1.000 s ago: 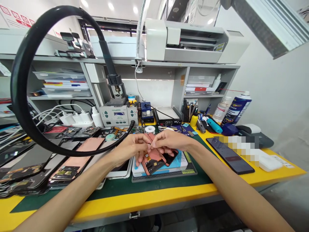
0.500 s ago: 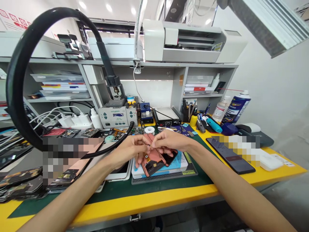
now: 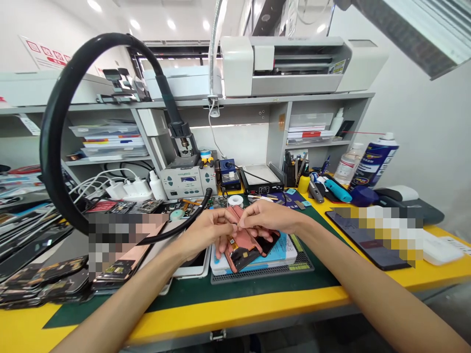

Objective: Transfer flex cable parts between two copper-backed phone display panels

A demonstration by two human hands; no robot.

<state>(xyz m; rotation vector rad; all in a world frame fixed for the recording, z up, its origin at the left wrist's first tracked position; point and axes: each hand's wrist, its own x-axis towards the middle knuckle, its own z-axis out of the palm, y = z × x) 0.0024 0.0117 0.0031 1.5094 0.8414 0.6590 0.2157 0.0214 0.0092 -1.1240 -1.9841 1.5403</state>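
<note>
A pink-backed phone screen assembly (image 3: 243,245) with a dark lower end and a small orange flex cable lies tilted on a white and blue box. Over it, my left hand (image 3: 222,226) is pinched, thumb and forefinger together, other fingers against the pink panel's left edge. My right hand (image 3: 270,219) comes in from the other side, also pinched, its tips meeting the left's. What sits between them is too small to name. A second dark panel (image 3: 268,242) shows under the right fingers. The white and blue box (image 3: 287,252) rests on a grey perforated mat (image 3: 261,278).
A black hose (image 3: 55,147) loops from a hot-air station (image 3: 187,184) at left. Stacked phone parts (image 3: 47,274) and a white tablet (image 3: 195,269) lie left. A dark phone (image 3: 368,242), spray can (image 3: 377,159) and soldering tools stand or lie to the right and behind.
The camera view has turned slightly to the left, so everything sits further right in the picture. Both hands remain pinched together over the pink panel, with little visible shift.
</note>
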